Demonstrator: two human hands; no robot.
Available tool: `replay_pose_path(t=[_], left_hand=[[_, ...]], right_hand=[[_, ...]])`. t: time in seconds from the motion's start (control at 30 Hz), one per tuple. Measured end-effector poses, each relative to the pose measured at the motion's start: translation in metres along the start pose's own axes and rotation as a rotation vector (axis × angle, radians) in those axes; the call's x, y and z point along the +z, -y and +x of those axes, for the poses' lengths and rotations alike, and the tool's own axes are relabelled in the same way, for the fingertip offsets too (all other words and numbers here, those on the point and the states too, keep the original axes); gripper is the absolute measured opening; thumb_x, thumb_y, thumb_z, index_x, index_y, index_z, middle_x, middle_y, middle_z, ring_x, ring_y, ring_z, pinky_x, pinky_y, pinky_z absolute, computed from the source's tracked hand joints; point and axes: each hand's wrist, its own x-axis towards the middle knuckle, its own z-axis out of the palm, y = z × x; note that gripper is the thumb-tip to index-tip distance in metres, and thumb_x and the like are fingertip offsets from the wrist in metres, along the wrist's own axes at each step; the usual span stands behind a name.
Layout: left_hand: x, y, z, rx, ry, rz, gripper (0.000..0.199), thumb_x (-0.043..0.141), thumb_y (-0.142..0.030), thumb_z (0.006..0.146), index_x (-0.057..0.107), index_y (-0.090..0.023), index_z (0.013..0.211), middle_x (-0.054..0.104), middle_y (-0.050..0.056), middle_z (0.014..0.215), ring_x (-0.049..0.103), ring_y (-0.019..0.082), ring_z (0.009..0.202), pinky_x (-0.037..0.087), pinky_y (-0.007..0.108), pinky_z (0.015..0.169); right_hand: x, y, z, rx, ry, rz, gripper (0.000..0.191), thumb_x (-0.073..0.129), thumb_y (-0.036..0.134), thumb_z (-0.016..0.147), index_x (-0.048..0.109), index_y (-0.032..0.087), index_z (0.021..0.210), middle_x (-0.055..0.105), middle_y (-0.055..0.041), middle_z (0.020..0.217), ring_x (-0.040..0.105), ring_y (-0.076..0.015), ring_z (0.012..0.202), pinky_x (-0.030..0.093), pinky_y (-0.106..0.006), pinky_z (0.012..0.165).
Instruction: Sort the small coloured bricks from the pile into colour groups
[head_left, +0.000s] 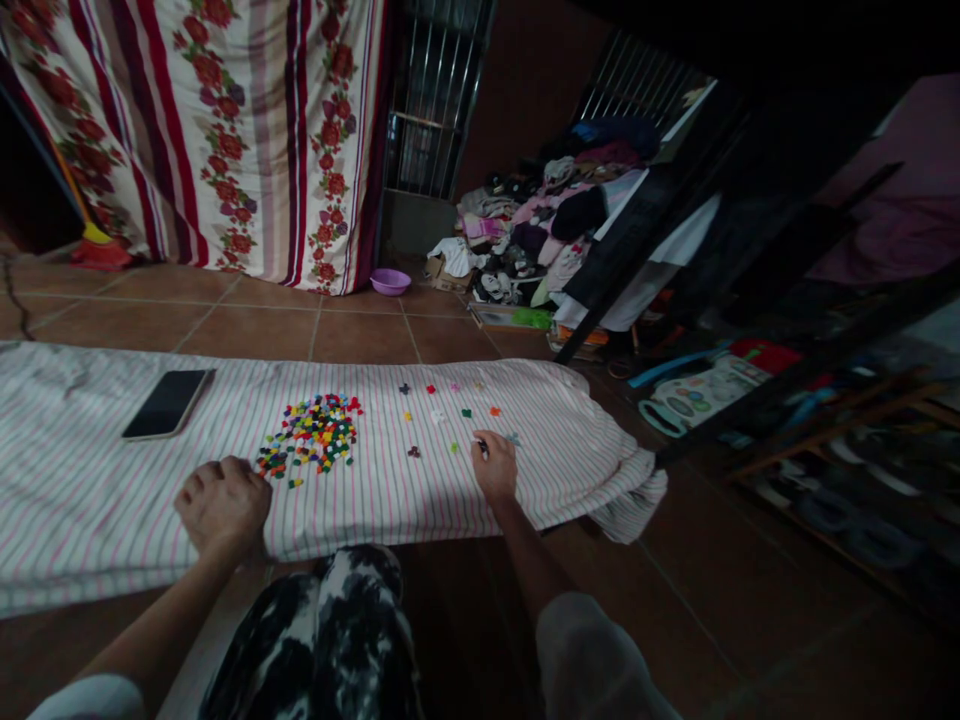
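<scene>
Gripping a tiny dark, apparently plastic piece [483, 447] between bent fingertips, a person's bare right hand [497, 468] is poised low over a long surface draped in white cloth with pink and grey stripes [352, 525]. It is just beside a few light-green pieces [454, 448], at the near side of several small, spaced colour groups. The bare left hand [225, 500] rests back-up near the cloth's front edge, relaxed and loosely spread, with nothing visible in it. Just beyond its fingertips lies a loose heap of small multicoloured pieces [319, 430], mixed red, yellow, green, orange and blue.

The step in hand appears to be setting out single pieces by colour. The next move would seem to call for a low, steady hand and a gentle loosening of the fingertips, without nudging neighbouring groups such as the white pieces [438, 417] and the orange pieces [495, 411].

The held piece is too small and too covered by fingers to tell which way it points; no long axis can be made out. The heap itself stretches diagonally, from near left to far right. Left of it, a flat black-screened phone [166, 405] slants the same way.
</scene>
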Motion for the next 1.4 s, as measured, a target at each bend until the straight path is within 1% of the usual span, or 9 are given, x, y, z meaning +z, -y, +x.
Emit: replay_pose_path(t=[0.3,0.6,0.77,0.97,1.13,1.2,1.27,1.33,1.4], left_hand=[[-0.003,0.002,0.003,0.006,0.071,-0.024,0.036,0.032,-0.031,0.088,0.060,-0.011,0.099,0.058,0.019,0.101,0.052,0.032,0.099,0.034,0.041,0.081],[-0.010,-0.001,0.003,-0.009,0.078,0.008,0.038,0.028,-0.032,0.090,0.058,-0.011,0.102,0.059,0.018,0.106,0.051,0.032,0.102,0.035,0.039,0.081],[-0.009,-0.002,0.003,-0.023,0.070,-0.017,0.040,0.029,-0.030,0.090,0.060,-0.009,0.103,0.058,0.020,0.105,0.050,0.032,0.101,0.034,0.040,0.082],[-0.003,0.000,0.004,-0.026,0.047,-0.069,0.038,0.032,-0.030,0.088,0.061,-0.010,0.102,0.057,0.018,0.102,0.047,0.031,0.102,0.032,0.041,0.084],[-0.001,0.002,0.004,-0.040,0.051,-0.126,0.035,0.034,-0.028,0.086,0.061,-0.011,0.100,0.056,0.018,0.104,0.046,0.030,0.103,0.031,0.042,0.087],[-0.001,0.002,0.004,-0.033,0.048,-0.139,0.035,0.033,-0.028,0.086,0.061,-0.011,0.099,0.056,0.017,0.103,0.046,0.030,0.104,0.031,0.042,0.087],[-0.001,0.003,0.004,-0.017,0.060,-0.146,0.035,0.034,-0.028,0.086,0.061,-0.012,0.100,0.056,0.017,0.103,0.045,0.030,0.104,0.031,0.042,0.087],[-0.002,0.003,0.005,-0.009,0.065,-0.149,0.034,0.035,-0.028,0.086,0.061,-0.011,0.100,0.056,0.018,0.104,0.044,0.030,0.105,0.031,0.042,0.087],[-0.003,0.003,0.005,-0.006,0.055,-0.147,0.033,0.034,-0.028,0.086,0.061,-0.011,0.099,0.056,0.017,0.103,0.045,0.030,0.104,0.031,0.042,0.087]], right_hand=[[0.003,-0.001,-0.002,0.058,-0.078,0.000,0.025,0.039,0.022,0.086,0.063,0.017,0.095,0.067,-0.0106,0.096,0.055,-0.0237,0.095,0.042,-0.044,0.092],[0.002,0.005,-0.002,0.100,-0.060,0.018,0.033,0.036,0.014,0.082,0.063,0.016,0.100,0.065,-0.0122,0.100,0.052,-0.0257,0.100,0.041,-0.047,0.095],[0.004,0.002,0.000,0.090,-0.068,0.013,0.035,0.037,0.013,0.079,0.063,0.016,0.103,0.065,-0.0124,0.100,0.052,-0.0261,0.100,0.040,-0.049,0.096],[0.007,-0.005,0.000,0.051,-0.055,-0.042,0.033,0.038,0.016,0.079,0.062,0.015,0.102,0.065,-0.0130,0.099,0.053,-0.0263,0.098,0.040,-0.049,0.095],[0.002,-0.008,0.003,0.018,-0.056,-0.045,0.031,0.040,0.021,0.081,0.062,0.017,0.103,0.065,-0.0127,0.100,0.055,-0.0267,0.098,0.039,-0.049,0.095],[-0.002,-0.002,0.008,-0.008,-0.078,-0.031,0.031,0.040,0.023,0.082,0.062,0.017,0.104,0.065,-0.0133,0.104,0.055,-0.0271,0.102,0.039,-0.049,0.096],[-0.004,0.011,0.014,-0.046,-0.100,-0.011,0.032,0.040,0.025,0.084,0.062,0.018,0.106,0.064,-0.0137,0.107,0.054,-0.0273,0.105,0.039,-0.049,0.097],[-0.002,0.032,0.021,-0.082,-0.093,0.021,0.032,0.041,0.026,0.085,0.062,0.018,0.106,0.064,-0.0131,0.108,0.054,-0.0271,0.107,0.039,-0.048,0.098],[0.006,0.061,0.026,-0.125,-0.025,0.078,0.031,0.041,0.026,0.086,0.064,0.019,0.106,0.065,-0.0114,0.107,0.055,-0.0257,0.107,0.040,-0.046,0.099]])
